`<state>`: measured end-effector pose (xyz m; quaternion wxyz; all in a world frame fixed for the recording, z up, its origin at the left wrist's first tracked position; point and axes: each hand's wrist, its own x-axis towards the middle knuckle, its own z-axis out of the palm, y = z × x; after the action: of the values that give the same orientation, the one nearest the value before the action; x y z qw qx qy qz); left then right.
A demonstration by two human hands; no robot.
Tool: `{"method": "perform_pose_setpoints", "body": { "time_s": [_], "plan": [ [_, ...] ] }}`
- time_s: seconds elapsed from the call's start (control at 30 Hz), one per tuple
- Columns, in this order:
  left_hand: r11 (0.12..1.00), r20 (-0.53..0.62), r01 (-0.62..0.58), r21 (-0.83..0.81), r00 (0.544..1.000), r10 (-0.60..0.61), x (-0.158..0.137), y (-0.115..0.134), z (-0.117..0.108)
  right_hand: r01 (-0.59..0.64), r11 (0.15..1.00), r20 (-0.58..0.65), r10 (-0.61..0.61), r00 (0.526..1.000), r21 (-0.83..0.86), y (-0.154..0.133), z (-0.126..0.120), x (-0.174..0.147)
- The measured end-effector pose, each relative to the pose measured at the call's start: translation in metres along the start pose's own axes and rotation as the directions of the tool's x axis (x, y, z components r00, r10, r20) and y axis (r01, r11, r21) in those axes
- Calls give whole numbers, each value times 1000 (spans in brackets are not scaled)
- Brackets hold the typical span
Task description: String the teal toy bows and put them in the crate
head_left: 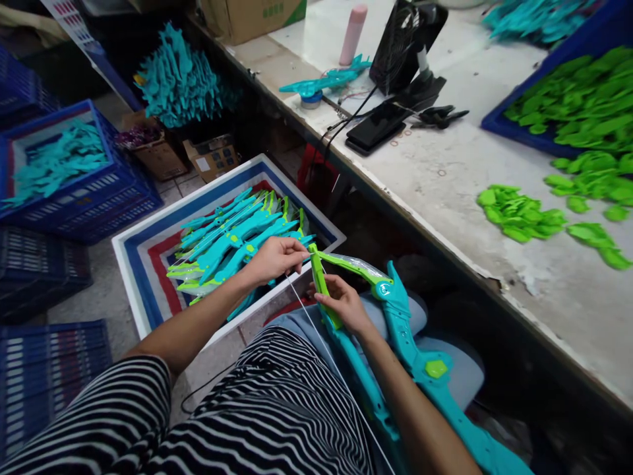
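A teal and green plastic toy bow (403,330) lies across my lap, with one green limb folded back toward me. My right hand (343,300) is closed around a green end piece of it. Beside its upper tip, my left hand (281,257) pinches a thin white string (316,323), which runs down over my striped shirt. The fingertips hide how the string meets the green tip. Just left of my hands, a white-rimmed crate (141,297) holds several similar teal and green bows (242,237) with strings.
On the worktable (445,198) at right are a blue bin (519,86) of green parts, loose green pieces (521,214), a black phone (376,128), a small fan (403,46) and a pink bottle (353,34). Blue crates (84,198) stand at left.
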<state>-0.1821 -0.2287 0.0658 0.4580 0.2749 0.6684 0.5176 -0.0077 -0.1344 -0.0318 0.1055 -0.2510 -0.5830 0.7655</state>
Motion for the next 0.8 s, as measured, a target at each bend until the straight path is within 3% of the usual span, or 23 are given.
{"method": "perform_pose_setpoints", "body": {
  "time_s": [0.17,0.27,0.37,0.43,0.6,0.8],
  "plan": [
    [992,64,-8,-130,998,16,5,-2,3,56,995,10,-55,998,-85,4,4,-2],
    [985,107,33,-168,994,-15,7,-2,4,188,945,-54,-209,976,-269,-4,9,-4],
    [983,128,42,-179,992,-19,8,-2,5,344,779,-143,-480,866,-525,-28,11,1],
    [983,131,38,-181,991,-14,8,-1,4,413,658,-98,-595,798,-629,-49,10,11],
    [982,139,31,-186,990,-5,7,0,4,557,456,119,-690,714,-694,-83,6,36],
    [992,109,53,-112,993,-41,9,1,9,589,361,163,-739,654,-723,-85,14,33]
  ]
}}
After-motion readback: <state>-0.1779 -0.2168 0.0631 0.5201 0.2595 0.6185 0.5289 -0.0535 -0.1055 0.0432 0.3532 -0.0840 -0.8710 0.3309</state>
